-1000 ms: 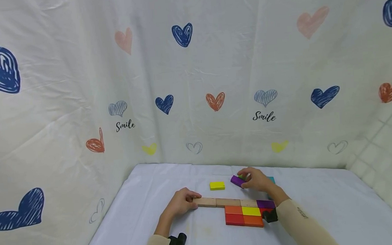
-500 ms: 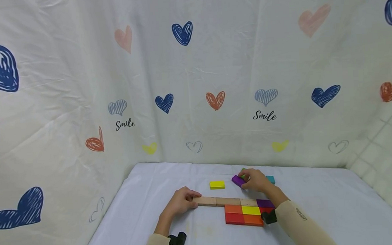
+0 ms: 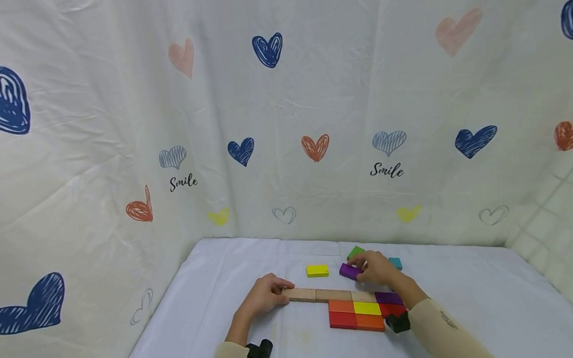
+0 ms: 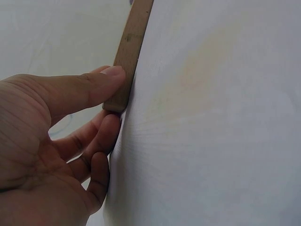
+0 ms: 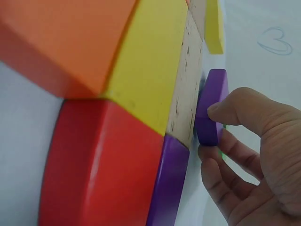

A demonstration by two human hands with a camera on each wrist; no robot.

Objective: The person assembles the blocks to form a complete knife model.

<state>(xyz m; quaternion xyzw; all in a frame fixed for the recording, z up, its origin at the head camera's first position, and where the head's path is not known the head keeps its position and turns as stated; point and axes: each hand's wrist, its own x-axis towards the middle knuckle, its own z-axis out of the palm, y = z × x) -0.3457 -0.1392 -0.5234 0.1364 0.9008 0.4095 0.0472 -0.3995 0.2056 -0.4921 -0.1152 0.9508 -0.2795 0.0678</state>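
My right hand [image 3: 377, 269] pinches a loose purple block [image 3: 349, 271] between thumb and fingers, behind the assembled blocks. In the right wrist view the thumb lies on the purple block [image 5: 211, 99] near one end, the fingers at its far side. My left hand [image 3: 262, 296] holds the left end of a plain wooden block [image 3: 299, 294], thumb on top and fingertips at its end. That block starts a row with more plain wooden blocks [image 3: 333, 295] and a second purple block [image 3: 389, 298]. Against the row's right part sit orange [image 3: 342, 306], yellow [image 3: 367, 308] and red blocks [image 3: 343, 320].
Behind the row lies a loose yellow block [image 3: 318, 271]. A green block [image 3: 355, 252] and a teal block [image 3: 395, 262] are near the right hand. A white cloth [image 3: 295, 351] covers the table, and a heart-printed curtain [image 3: 331, 101] hangs behind it.
My right hand has brought the purple block slightly nearer, away from the green block, which now shows more fully. The left hand keeps its place on the wooden block.
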